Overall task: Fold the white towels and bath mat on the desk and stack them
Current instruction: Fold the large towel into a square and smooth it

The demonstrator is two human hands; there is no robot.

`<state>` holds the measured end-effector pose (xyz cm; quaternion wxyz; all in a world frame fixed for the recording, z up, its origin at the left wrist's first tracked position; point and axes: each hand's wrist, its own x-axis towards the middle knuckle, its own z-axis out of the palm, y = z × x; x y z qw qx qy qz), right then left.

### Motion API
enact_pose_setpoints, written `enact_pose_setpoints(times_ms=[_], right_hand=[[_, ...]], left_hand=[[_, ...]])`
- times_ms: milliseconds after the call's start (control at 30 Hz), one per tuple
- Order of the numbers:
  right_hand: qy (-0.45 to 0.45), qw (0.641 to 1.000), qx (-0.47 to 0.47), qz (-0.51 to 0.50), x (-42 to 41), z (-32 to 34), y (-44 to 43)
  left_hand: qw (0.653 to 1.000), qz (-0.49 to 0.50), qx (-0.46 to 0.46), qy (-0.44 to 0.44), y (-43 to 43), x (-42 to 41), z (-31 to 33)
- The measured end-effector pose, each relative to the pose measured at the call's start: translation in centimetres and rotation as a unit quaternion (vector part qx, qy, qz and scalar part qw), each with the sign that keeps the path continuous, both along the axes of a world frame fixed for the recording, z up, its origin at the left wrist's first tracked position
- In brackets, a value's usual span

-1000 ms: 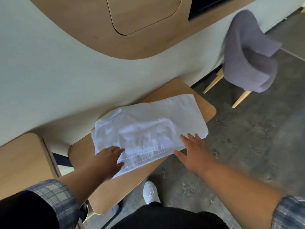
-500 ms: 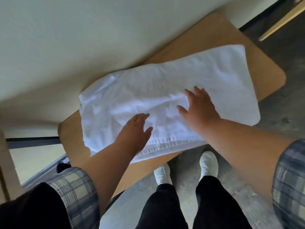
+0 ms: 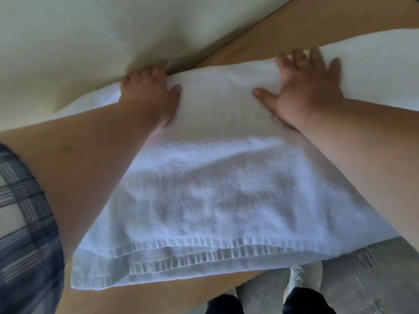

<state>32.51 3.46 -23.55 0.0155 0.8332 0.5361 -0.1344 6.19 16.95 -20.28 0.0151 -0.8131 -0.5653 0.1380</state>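
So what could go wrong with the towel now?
The white towel hangs a little past the near edge of the desk, so it might slide toward the floor. The left hand and right hand press at its far edge by the wall, so the fold may bunch up crooked there.
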Motion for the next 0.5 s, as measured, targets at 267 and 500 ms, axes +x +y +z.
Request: enact_pose_setpoints(times_ms=[267, 500], right_hand=[[-0.009, 1.0, 0.001, 0.004, 0.7, 1.3, 1.5], [0.03, 0.995, 0.097, -0.002, -0.1, 1.5, 0.9]], left_hand=[[1.0, -0.007, 0.025, 0.008, 1.0, -1.5, -0.2], [0.996, -0.069, 0.05, 0.009, 1.4, -1.7, 0.4]])
